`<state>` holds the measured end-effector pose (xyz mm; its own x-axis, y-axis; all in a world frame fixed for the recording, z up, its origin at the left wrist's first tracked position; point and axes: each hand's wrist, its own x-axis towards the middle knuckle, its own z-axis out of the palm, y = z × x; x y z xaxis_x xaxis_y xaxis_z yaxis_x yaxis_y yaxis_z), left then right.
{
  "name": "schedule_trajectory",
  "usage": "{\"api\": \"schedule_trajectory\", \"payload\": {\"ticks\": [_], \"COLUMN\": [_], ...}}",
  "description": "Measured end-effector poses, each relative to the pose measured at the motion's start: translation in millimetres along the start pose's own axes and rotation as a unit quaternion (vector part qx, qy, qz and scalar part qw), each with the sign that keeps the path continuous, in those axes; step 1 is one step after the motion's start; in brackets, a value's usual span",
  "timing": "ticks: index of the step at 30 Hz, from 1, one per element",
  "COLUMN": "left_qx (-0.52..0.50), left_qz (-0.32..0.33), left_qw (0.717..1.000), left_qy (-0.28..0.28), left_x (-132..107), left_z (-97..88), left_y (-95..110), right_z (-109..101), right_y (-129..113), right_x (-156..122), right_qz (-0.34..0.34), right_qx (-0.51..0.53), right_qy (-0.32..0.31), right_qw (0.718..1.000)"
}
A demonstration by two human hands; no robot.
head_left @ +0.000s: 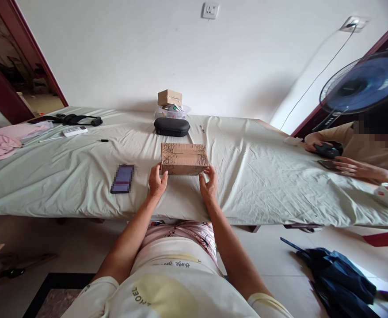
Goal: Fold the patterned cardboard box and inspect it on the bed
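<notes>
A brown cardboard box [184,158] with dark scribbles on its corners is in front of me at the middle of the cloth-covered table [247,185]. My left hand [157,180] grips its near left corner, thumb on the front face and fingers along the side. On the near right corner my right hand [208,182] holds it the same way. Whether the box rests on the cloth or is slightly raised, I cannot tell. Just behind it lies a black zippered case [171,127].
Left of the box lies a phone [122,179]. Farther left are a headset [81,119], a white device [75,131] and pink cloth [1,141]. A clear tub [184,110] carries a small box [169,97]. At right, another person's hand [349,168] and a fan [363,84].
</notes>
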<state>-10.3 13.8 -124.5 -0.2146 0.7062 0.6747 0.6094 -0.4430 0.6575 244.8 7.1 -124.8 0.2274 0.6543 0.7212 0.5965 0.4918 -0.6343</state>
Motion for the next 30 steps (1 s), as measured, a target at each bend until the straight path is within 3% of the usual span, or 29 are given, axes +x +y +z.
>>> {"api": "schedule_trajectory", "payload": {"ticks": [4,8,16,21,30], "left_qx": [0.056,0.101,0.141,0.149,0.131], "left_qz": [-0.072,-0.071,-0.075,-0.072,-0.022], "left_qw": [0.992,0.985,0.981,0.983,0.989], "left_qy": [-0.082,-0.125,-0.111,-0.079,-0.056], "left_x": [-1,-3,-1,-4,-7], "left_z": [7.7,11.7,3.9,5.3,6.3], "left_y": [-7,-11,-2,4,17], "right_z": [12,13,9,9,15], "right_y": [18,25,22,10,-14], "right_x": [-2,-4,-3,-6,-8], "right_qz": [0.056,0.051,0.052,0.066,0.006], "right_qx": [-0.071,-0.131,-0.089,-0.116,-0.165], "right_qy": [-0.113,-0.121,-0.11,-0.107,-0.062], "right_qw": [0.99,0.983,0.989,0.985,0.984]}}
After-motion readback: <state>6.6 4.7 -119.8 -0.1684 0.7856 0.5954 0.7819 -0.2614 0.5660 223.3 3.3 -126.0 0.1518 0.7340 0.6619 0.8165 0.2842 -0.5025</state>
